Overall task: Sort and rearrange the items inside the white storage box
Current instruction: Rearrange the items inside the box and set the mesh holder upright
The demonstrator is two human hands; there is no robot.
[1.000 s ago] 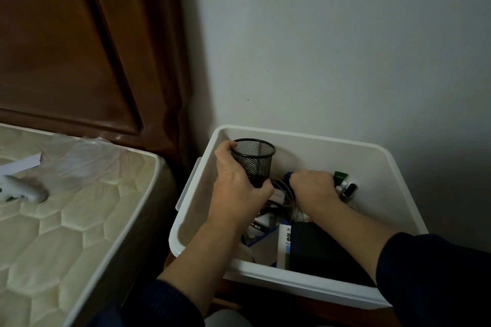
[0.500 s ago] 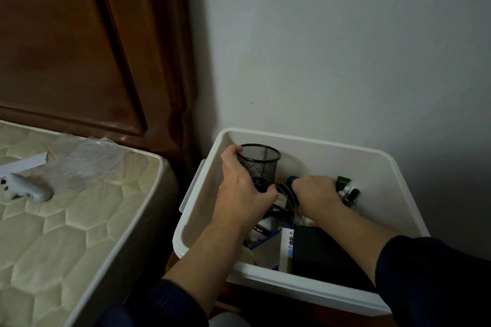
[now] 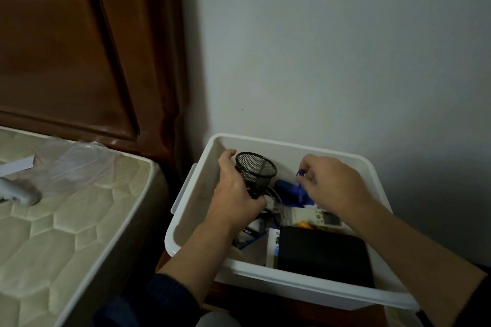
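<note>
Both hands were down in white storage box (image 3: 268, 277) by wall when I checked: left hand (image 3: 236, 194) wrapped round black mesh cup (image 3: 255, 173), right hand (image 3: 330, 184) pinching small blue item (image 3: 301, 173).

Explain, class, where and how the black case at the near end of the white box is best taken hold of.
Probably grip the black case across its two long edges, coming from above. It lies flat and broad on the other contents, close against the white storage box's near wall, so a sideways approach looks blocked. Its top is clear of both hands.
</note>
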